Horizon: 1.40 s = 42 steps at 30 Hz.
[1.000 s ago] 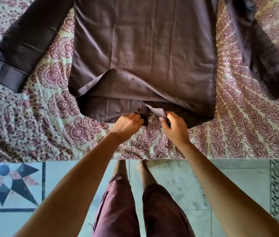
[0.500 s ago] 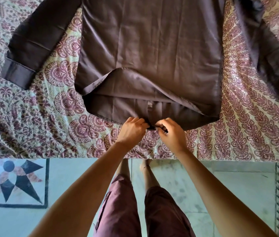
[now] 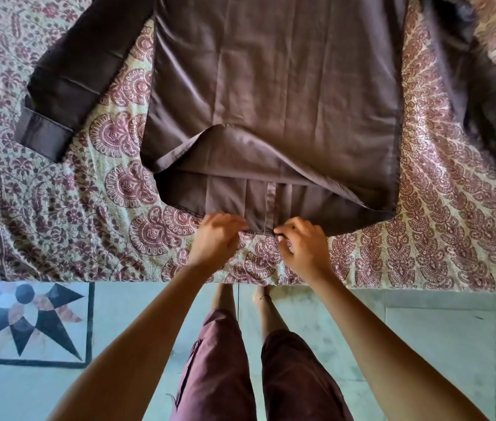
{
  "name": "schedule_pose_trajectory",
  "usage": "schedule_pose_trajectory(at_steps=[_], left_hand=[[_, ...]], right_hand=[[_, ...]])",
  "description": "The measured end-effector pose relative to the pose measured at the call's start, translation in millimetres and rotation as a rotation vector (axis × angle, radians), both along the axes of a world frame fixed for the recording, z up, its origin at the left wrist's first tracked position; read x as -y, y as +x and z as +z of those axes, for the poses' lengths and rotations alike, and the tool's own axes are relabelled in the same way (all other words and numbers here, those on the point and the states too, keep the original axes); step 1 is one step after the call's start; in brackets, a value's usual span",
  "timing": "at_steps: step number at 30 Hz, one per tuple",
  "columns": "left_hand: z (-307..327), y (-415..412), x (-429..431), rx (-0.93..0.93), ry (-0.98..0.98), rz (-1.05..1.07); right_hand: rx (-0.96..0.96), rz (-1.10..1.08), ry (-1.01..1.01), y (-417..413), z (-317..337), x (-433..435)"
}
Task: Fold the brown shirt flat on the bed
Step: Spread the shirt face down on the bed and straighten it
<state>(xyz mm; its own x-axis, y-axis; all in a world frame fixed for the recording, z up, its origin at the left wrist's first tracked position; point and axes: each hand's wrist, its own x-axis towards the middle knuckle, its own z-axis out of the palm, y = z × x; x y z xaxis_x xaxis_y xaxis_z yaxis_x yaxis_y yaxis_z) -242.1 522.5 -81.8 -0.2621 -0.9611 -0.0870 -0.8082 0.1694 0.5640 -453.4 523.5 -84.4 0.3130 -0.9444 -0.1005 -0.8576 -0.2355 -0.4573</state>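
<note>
- We are standing at the edge of the bed (image 3: 4,262), looking down on the brown shirt (image 3: 271,86), which is lying spread out on the patterned bedspread (image 3: 441,226) with its bottom edge toward us.
- Our left hand (image 3: 216,238) is gripping the hem (image 3: 350,223), fingers curled over the cloth just left of the button strip (image 3: 270,205).
- Our right hand (image 3: 304,247) is pinching the same hem just right of that strip, thumb and fingertips closed on the edge.
- The two hands are sitting near each other, with only the strip between them.
- The shirt's upper layer is lying turned back above the hem, and the lower layer is showing beneath it.
- One sleeve (image 3: 89,62) is stretching out to the left, its cuff (image 3: 43,132) lying flat on the bedspread; the other sleeve (image 3: 489,110) is trailing off to the right edge of view.
- Our legs in maroon shorts (image 3: 225,378) are showing below, over a tiled floor (image 3: 422,344) with a star pattern (image 3: 25,323) on the left.
</note>
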Motion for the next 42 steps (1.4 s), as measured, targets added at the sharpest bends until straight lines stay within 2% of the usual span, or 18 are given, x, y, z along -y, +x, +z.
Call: schedule_pose_trajectory(at_steps=[2,3,5,6,9,11,15,18,25,27,29,31,33,36,39,42], left_hand=[[8.4,15.2,19.8,0.100,-0.103,0.321],[12.5,25.9,33.2,0.157,-0.086,0.506],[17.9,49.4,61.8,0.245,0.068,0.752],[19.4,60.4,74.3,0.296,0.137,0.780],[16.3,85.1,99.4,0.443,0.253,0.672],[13.8,95.1,105.7,0.405,0.232,0.652],[8.1,119.8,86.1,0.218,0.180,0.679],[-0.6,136.7,58.0,0.213,0.239,0.679],[0.5,140.0,53.1,0.248,0.268,0.656],[2.0,140.8,50.8,0.290,0.293,0.699],[7.6,135.3,51.3,0.339,0.297,0.779],[14.2,123.0,55.7,0.341,0.220,0.835],[18.2,101.1,61.7,0.356,0.127,0.718],[12.1,56.6,73.5,0.328,0.062,0.375],[-5.4,10.5,88.7,0.315,0.080,0.203],[-25.0,-7.4,99.1,0.346,0.148,0.077]], right_hand=[[0.023,-0.128,-0.069,-4.8,5.9,16.4],[0.006,-0.211,-0.101,-6.9,7.9,28.1],[-0.099,-0.344,-0.093,-8.7,9.9,52.7],[-0.155,-0.377,-0.042,-8.1,10.8,65.0],[-0.209,-0.361,0.199,-1.9,12.1,97.8],[-0.237,-0.288,0.273,-0.1,12.6,108.4],[-0.227,-0.047,0.123,-2.1,15.0,87.8],[-0.307,0.091,0.098,-19.1,5.0,52.4],[-0.278,0.287,0.156,-47.8,0.7,27.1],[-0.233,0.268,0.171,-50.6,3.3,26.6],[-0.119,0.122,0.173,-51.6,5.3,26.9],[-0.071,-0.032,0.104,-50.7,6.5,31.5],[-0.136,-0.115,-0.003,-47.6,4.8,39.6],[-0.237,-0.136,-0.033,-33.9,-2.3,55.8],[-0.250,-0.126,-0.002,-16.1,-13.7,74.0],[-0.266,-0.236,0.048,-17.4,-28.8,83.3]])
